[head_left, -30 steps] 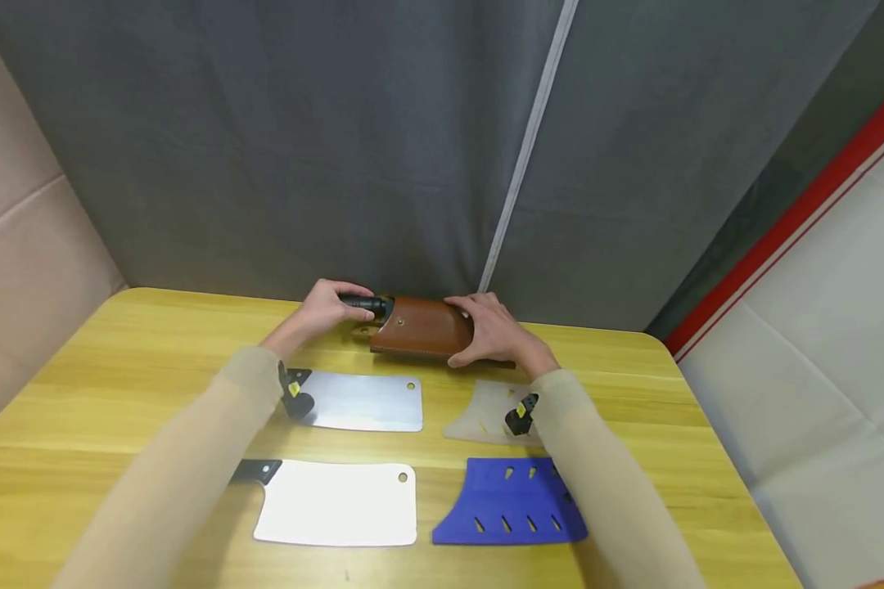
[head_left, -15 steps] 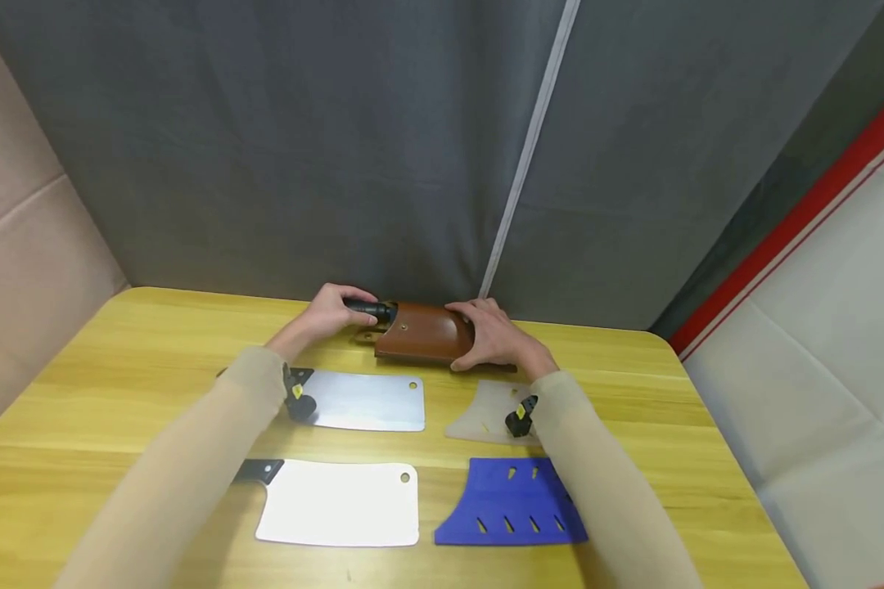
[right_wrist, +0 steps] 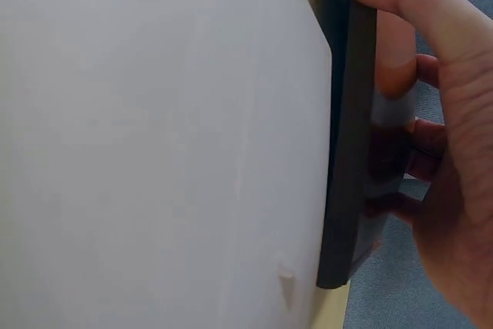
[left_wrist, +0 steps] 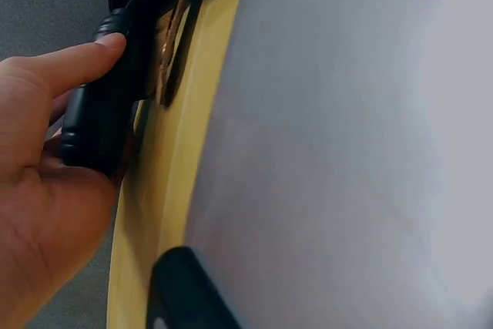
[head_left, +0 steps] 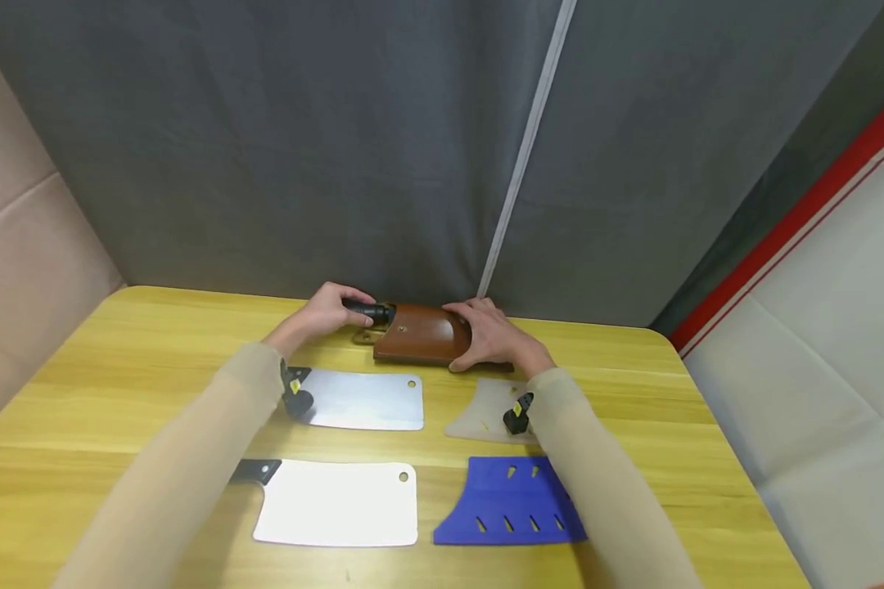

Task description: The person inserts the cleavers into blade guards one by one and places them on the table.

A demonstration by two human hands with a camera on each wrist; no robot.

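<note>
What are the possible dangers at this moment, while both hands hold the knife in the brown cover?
The left hand grips the black handle while the right hand holds the brown sheath; if the blade slides out quickly, it may cut the right fingers. Two bare cleavers lie under the forearms, so a lowered arm may touch an edge.

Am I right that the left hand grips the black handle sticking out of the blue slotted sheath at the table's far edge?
Not quite: the head view shows the left hand gripping the black handle of the brown leather sheath; the blue slotted sheath lies nearer, untouched.
</note>
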